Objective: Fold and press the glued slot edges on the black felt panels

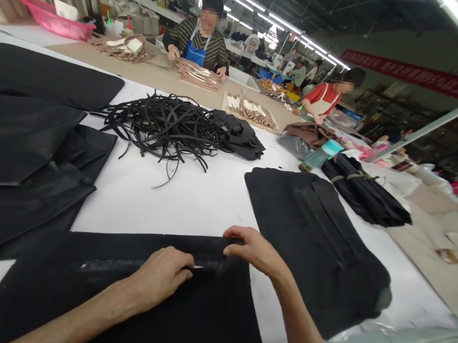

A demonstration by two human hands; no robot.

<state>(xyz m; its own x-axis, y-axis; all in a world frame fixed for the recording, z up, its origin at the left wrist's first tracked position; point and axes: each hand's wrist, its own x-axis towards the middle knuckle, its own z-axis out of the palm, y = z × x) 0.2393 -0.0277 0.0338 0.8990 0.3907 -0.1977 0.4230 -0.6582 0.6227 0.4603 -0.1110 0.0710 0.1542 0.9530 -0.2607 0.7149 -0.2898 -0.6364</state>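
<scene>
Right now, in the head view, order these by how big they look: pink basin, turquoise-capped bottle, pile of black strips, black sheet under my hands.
1. Black sheet
2. Pile of black strips
3. Pink basin
4. Turquoise-capped bottle

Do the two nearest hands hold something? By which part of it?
The right hand seems to pinch the black sheet near its far right corner; the left hand rests on it, grip unclear.

I see pink basin point(62, 27) at far left, dark flask point(93, 8) just beside it. Farther right, co-worker in blue apron point(198, 46) touches stacked brown pieces point(197, 76). Bottle point(316, 160) with turquoise lid nearer my camera. Red banner point(410, 73) at back, strip lights point(456, 12) overhead.
</scene>
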